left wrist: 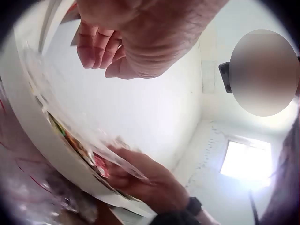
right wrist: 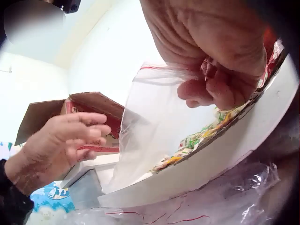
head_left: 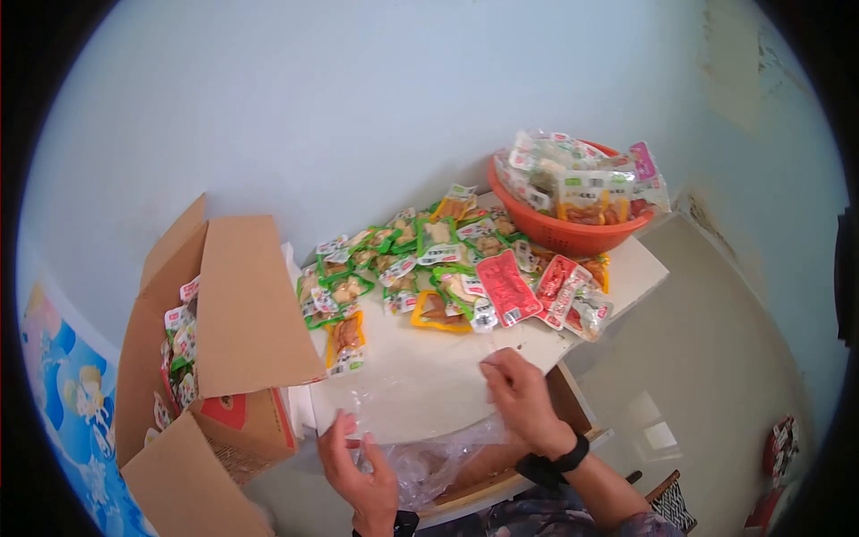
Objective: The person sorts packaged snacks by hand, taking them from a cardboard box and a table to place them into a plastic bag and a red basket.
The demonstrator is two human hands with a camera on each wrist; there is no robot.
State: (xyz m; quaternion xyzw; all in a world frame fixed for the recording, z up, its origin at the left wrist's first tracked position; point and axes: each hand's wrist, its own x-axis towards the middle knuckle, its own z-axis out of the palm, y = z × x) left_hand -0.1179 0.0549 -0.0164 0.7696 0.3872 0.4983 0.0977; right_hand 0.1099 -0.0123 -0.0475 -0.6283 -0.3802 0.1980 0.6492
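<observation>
My right hand (head_left: 528, 403) (right wrist: 211, 51) pinches the top edge of a clear plastic bag (right wrist: 150, 117) with a red line along it. The bag hangs over the white table (head_left: 412, 367), barely visible in the head view but plainer in the left wrist view (left wrist: 79, 122). My left hand (head_left: 358, 474) (right wrist: 61, 145) is beside the bag, its fingers spread and slightly bent, holding nothing. Beyond both hands, green-edged snack packs (head_left: 438, 234) and a red pack (head_left: 508, 286) lie on the table.
An opened cardboard box (head_left: 259, 304) with packs inside stands at the left. An orange basket (head_left: 573, 234) heaped with packs sits at the back right. Below the table edge, a pulled-out drawer (head_left: 573, 398) holds crumpled clear plastic (head_left: 420, 470).
</observation>
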